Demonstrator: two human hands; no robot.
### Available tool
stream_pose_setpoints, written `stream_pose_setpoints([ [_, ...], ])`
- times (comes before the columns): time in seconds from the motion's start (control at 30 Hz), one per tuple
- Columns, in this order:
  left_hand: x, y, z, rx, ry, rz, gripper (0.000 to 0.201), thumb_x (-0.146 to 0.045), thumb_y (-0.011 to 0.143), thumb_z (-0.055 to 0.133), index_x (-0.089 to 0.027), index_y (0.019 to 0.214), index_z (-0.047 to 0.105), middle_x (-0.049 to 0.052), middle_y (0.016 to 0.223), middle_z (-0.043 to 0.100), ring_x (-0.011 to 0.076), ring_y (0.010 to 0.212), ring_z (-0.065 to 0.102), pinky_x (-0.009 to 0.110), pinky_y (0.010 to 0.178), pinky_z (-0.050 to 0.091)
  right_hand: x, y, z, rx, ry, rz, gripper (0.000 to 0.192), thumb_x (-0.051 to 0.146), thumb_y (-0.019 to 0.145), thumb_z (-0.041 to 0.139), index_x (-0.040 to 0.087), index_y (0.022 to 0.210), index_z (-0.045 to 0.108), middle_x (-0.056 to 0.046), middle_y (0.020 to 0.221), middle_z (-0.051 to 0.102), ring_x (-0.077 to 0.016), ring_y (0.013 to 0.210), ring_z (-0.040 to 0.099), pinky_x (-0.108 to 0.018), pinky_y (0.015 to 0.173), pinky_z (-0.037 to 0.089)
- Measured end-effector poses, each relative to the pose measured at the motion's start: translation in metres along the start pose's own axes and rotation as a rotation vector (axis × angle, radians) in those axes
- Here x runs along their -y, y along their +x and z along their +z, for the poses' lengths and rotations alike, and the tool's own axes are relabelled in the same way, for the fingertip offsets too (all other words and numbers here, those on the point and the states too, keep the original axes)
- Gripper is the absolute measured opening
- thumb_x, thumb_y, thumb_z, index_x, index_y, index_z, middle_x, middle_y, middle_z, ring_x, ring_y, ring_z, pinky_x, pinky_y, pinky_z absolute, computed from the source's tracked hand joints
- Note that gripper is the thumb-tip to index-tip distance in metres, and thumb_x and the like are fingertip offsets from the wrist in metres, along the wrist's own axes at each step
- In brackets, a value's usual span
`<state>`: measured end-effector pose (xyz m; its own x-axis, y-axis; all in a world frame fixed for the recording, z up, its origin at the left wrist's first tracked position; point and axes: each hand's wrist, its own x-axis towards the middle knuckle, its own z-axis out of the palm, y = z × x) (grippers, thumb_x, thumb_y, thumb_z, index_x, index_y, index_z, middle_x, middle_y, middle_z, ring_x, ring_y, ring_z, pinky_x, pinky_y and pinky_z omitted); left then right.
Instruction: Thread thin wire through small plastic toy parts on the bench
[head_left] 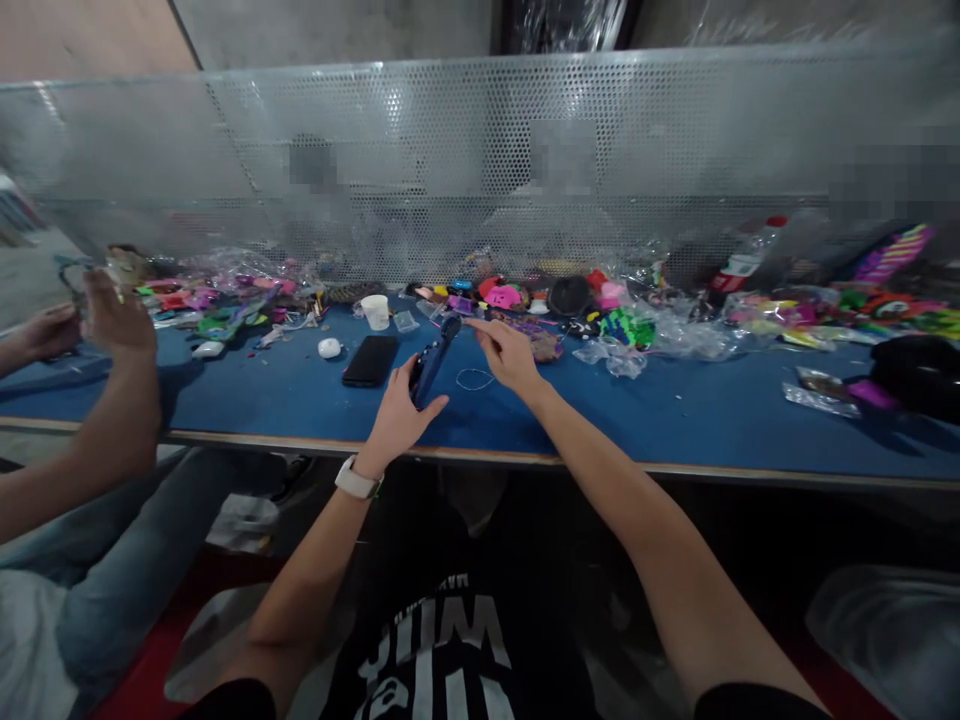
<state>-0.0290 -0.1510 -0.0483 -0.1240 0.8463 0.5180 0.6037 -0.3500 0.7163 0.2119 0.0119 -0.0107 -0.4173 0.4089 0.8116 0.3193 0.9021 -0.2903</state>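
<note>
Step in hand, as judged: close two-handed handling of a dk. blue item (427, 375), poss. a cased phone seen nearly edge-on (ID unconfirmed). L hand (403, 408) is gripping its lower part, fingers wrapping the far side, thumb standing out near side. Item is tilting up and to the R, apparently just above the worktop (637, 420), near its front edge.

R hand (510, 352) is pointing its index finger at the item's upper end. Fingertips are sitting right beside it; contact, or a pinch on anything fine, can't be determined at this res.

Adjacent: a thin loop (473, 389) is lying on the worktop between the hands, touching neither. Blk. phone (370, 361) is lying flat to L of the item, w/ a small white case (329, 347) and a white cup (375, 312) beyond. Pink piece (501, 294) and other mixed bits are crowding the rear. Co-worker's hands (116, 315) are occupying the far L, well apart.

Next move, in this inspector's opinion, is calling for a steady L grip and precise R fingertip placement at the upper end, w/o snagging the loop.
</note>
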Motion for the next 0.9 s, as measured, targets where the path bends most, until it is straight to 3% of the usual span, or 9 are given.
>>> stream_pose_setpoints([
  [0.2,0.003,0.000,0.009,-0.001,-0.056,-0.021,0.084,-0.030,0.095,0.084,-0.020,0.174,0.056,0.021,0.165,0.068,0.0406,0.156,0.068,0.065,0.138,0.054,0.002,-0.001,0.007,0.156,-0.013,-0.040,0.032,0.030,0.121,0.057,0.019,0.122,0.087,-0.015,0.112,0.089,-0.0281,0.099,0.082,-0.038,0.091,0.065],
  [0.33,0.000,-0.003,0.011,-0.043,-0.006,-0.031,0.076,-0.022,0.095,0.081,-0.018,0.168,0.062,0.021,0.158,0.073,0.0387,0.148,0.074,0.061,0.134,0.059,0.006,-0.002,0.014,0.209,-0.047,-0.027,0.029,0.026,0.119,0.060,0.020,0.119,0.088,-0.014,0.110,0.090,-0.0279,0.099,0.083,-0.037,0.092,0.063],
  [0.6,-0.010,-0.006,0.012,-0.049,0.152,-0.053,0.041,-0.031,0.108,0.081,-0.020,0.147,0.073,0.018,0.141,0.086,0.0398,0.133,0.083,0.056,0.118,0.067,0.009,-0.003,0.017,0.213,-0.101,-0.002,0.026,0.021,0.117,0.065,0.020,0.106,0.088,-0.011,0.093,0.090,-0.0256,0.082,0.081,-0.033,0.080,0.056],
  [0.73,-0.013,-0.009,0.014,-0.082,0.258,-0.050,0.041,-0.042,0.111,0.084,-0.020,0.144,0.074,0.020,0.139,0.087,0.0413,0.131,0.085,0.053,0.114,0.068,0.010,-0.003,0.015,0.243,-0.101,-0.010,0.025,0.020,0.117,0.065,0.020,0.110,0.089,-0.011,0.095,0.090,-0.0254,0.084,0.081,-0.033,0.083,0.056],
  [0.9,-0.013,-0.011,0.014,-0.082,0.297,-0.034,0.040,-0.048,0.117,0.075,-0.018,0.143,0.075,0.022,0.138,0.087,0.0417,0.130,0.085,0.052,0.112,0.067,0.014,0.000,0.012,0.265,-0.077,-0.039,0.026,0.021,0.119,0.064,0.017,0.121,0.089,-0.015,0.109,0.092,-0.0273,0.096,0.086,-0.033,0.089,0.059],
])
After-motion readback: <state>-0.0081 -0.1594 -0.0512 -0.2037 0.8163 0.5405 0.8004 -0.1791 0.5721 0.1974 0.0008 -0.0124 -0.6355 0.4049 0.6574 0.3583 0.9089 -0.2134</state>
